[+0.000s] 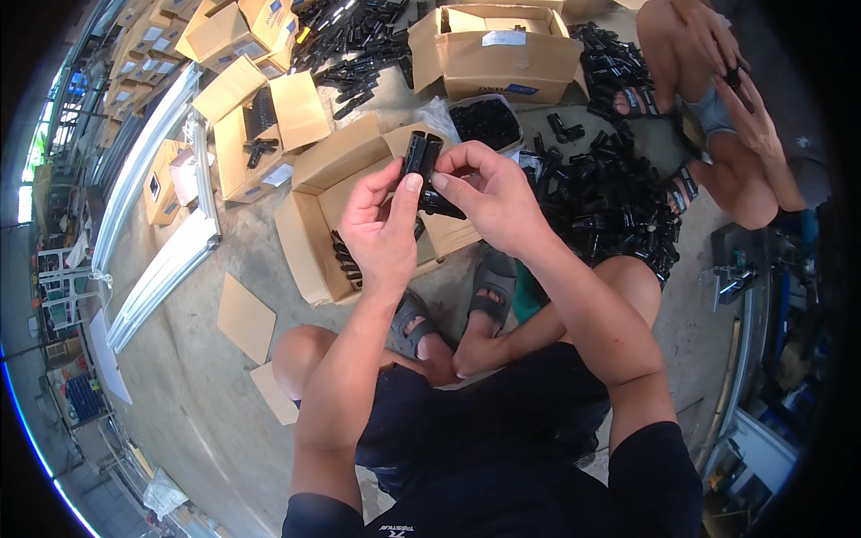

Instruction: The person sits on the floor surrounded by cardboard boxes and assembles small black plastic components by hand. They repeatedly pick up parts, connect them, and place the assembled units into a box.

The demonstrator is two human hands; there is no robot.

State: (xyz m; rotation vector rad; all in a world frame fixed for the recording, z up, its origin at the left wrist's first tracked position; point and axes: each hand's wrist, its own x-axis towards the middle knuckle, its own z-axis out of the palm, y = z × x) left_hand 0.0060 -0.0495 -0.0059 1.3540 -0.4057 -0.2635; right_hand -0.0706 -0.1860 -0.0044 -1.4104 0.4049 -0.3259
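In front of me, above an open cardboard box (309,229), both my hands are closed on a shiny black tubular fitting (418,157). My left hand (384,226) grips its left side, with the thumb laid along a tube. From the other side my right hand (496,195) pinches it between thumb and fingers. Two tube ends point up side by side, and another dark piece shows below the right fingers; whether it is one part or two I cannot tell. Several similar black fittings (346,260) lie inside the box, partly hidden by my left hand and wrist.
A large pile of black fittings (614,193) covers the floor at right, beside a filled plastic-lined bin (487,123). More cardboard boxes (511,67) stand ahead and at left, near metal frames (166,278). A co-worker's hands (749,108) hold a small dark piece at upper right.
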